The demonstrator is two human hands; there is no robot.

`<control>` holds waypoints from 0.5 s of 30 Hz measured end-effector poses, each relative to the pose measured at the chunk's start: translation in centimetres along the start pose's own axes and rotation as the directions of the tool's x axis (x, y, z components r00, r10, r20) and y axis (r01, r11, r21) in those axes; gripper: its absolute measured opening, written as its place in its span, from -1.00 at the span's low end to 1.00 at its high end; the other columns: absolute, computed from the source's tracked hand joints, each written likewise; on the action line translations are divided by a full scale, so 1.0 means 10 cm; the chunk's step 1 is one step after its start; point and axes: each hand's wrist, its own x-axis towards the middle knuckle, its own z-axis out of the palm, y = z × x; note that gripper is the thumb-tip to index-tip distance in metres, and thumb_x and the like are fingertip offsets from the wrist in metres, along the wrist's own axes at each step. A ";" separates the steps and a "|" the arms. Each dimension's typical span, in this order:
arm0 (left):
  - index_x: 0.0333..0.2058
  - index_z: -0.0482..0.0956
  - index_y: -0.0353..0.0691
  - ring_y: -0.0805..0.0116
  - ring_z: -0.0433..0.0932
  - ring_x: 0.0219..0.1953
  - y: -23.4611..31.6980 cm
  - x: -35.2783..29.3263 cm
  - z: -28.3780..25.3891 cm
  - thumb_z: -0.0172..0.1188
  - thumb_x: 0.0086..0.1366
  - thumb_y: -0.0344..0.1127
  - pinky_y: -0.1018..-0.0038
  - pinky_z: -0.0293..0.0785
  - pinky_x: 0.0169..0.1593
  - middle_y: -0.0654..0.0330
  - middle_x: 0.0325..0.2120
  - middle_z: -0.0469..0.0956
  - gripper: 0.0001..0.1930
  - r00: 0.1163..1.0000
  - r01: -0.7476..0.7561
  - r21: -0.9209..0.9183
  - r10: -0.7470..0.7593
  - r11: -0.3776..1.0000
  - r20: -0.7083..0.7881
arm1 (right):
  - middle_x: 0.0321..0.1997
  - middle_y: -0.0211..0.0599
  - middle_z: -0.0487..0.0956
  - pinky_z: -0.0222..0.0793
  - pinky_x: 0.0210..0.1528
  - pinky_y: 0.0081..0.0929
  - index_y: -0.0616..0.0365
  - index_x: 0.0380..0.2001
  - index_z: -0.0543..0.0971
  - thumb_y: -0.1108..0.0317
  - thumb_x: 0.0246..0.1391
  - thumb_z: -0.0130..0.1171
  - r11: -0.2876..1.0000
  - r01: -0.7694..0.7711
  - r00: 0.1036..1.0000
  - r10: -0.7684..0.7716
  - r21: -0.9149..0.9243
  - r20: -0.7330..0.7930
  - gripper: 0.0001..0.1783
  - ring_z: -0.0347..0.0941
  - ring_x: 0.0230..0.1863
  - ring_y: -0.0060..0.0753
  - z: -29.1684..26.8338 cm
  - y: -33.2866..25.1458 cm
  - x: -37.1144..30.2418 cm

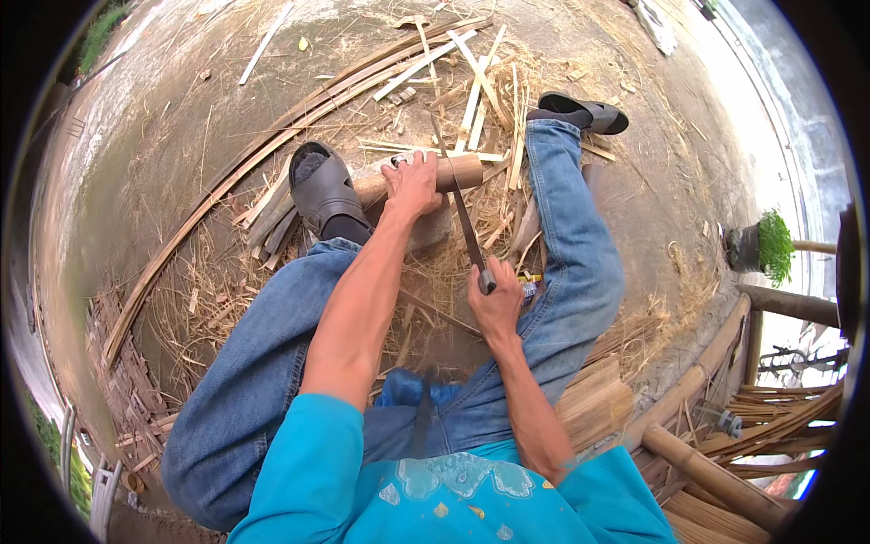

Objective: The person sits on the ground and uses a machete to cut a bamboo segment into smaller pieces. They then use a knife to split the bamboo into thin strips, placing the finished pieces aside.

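Observation:
My left hand (413,189) presses down on a short brown bamboo pole (467,170), its fingers curled over the top. The pole lies crosswise between my feet, its left part beside my left sandal (324,189). A grey block (430,232) shows under the pole. My right hand (496,313) is closed round the handle of a handsaw (468,230). The saw's long, narrow, dark blade lies across the pole, just right of my left hand, and tapers away from me. Its teeth are too small to make out.
Long bamboo strips (254,145) curve across the ground on the left. Pale split pieces (473,104) and shavings lie beyond the pole. Flat slats (594,399) are stacked by my right leg. A potted plant (745,248) and a bamboo pole (711,476) are at the right.

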 end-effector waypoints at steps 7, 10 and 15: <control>0.21 0.28 -0.07 -0.24 0.51 0.11 0.03 -0.06 -0.01 0.51 0.01 -0.09 -0.42 0.20 0.09 0.03 0.12 0.42 -0.18 0.999 0.024 0.007 -0.024 1.000 0.029 | -0.41 -0.10 0.47 0.38 -0.35 -0.07 0.18 -0.33 0.54 0.33 0.15 0.31 0.999 0.024 1.000 -0.024 0.024 -0.010 -0.82 0.51 -0.41 0.05 -0.03 0.04 -0.02; 0.27 0.29 -0.08 -0.21 0.51 0.13 0.04 0.00 -0.02 0.53 -0.04 -0.11 -0.49 0.16 0.16 0.02 0.14 0.42 -0.11 1.000 0.012 -0.011 -0.011 1.000 0.024 | -0.31 0.03 0.54 0.41 -0.28 0.05 0.18 -0.24 0.57 0.29 0.14 0.30 0.998 0.055 0.998 -0.056 0.029 0.012 -0.78 0.55 -0.31 0.17 0.47 -0.09 0.92; 0.20 0.27 -0.07 -0.22 0.52 0.10 0.02 -0.03 -0.01 0.52 0.01 -0.08 -0.34 0.25 0.07 0.03 0.11 0.42 -0.18 1.000 0.020 0.016 -0.020 1.000 0.023 | -0.40 -0.05 0.47 0.40 -0.31 -0.01 0.16 -0.29 0.56 0.30 0.13 0.32 1.000 -0.004 1.000 0.003 0.018 0.023 -0.80 0.52 -0.36 0.10 0.06 0.01 0.13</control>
